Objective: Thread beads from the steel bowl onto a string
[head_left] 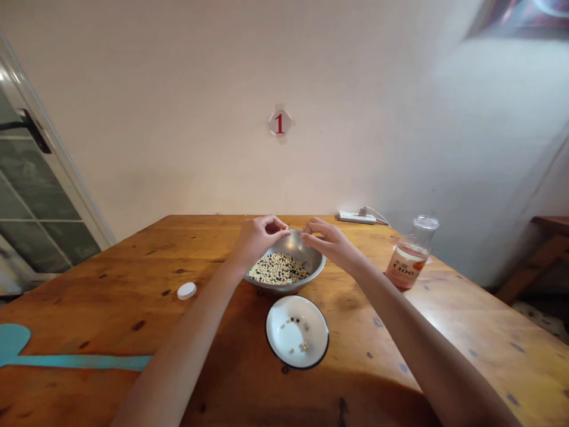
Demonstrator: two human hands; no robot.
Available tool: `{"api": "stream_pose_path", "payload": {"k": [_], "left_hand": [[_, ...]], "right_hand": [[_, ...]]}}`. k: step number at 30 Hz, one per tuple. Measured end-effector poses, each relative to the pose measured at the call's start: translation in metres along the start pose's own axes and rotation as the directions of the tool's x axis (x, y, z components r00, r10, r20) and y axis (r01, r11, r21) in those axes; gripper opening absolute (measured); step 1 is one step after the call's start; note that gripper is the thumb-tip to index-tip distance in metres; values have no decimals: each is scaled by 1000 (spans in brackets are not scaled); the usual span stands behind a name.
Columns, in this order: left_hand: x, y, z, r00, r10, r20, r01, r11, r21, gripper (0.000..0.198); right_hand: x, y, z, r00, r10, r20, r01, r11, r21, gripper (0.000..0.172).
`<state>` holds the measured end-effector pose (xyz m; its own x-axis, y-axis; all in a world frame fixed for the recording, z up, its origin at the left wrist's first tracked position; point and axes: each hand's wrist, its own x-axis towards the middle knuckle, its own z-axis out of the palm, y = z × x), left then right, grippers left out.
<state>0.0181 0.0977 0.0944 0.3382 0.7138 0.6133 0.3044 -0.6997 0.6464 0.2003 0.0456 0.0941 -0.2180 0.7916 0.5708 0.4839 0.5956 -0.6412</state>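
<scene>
A steel bowl (317, 267) holds a mix of pale and black beans (278, 268). Over its far left rim, my left hand (263, 234) has thumb and forefinger pinched together. My right hand (326, 236) is above the far right rim, a short gap from the left, its fingers also closed in a pinch. Whatever sits between the fingertips of either hand is too small to make out. Nearer to me stands a white enamel bowl (278, 338) with a dark rim, a few pale and black beans lying in it.
A white bottle cap (186, 290) lies on the wooden table (133, 267) at left, beyond a turquoise flat strip (80, 361). On the right stands a bottle of pink drink (406, 261). A power strip (357, 217) rests by the wall.
</scene>
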Motion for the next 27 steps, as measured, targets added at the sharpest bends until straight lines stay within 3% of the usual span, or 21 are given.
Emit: {"api": "stream_pose_path", "payload": {"k": [8,27], "left_hand": [[-3,9,-1,994,106,-30,-98,975,202,5],[-3,10,0,985,171,-23,-156,943,293,6]], "right_hand": [[0,1,3,998,-9,-58,5,997,-74,23],[0,0,4,998,-45,-45,35,981,-192,21]]}}
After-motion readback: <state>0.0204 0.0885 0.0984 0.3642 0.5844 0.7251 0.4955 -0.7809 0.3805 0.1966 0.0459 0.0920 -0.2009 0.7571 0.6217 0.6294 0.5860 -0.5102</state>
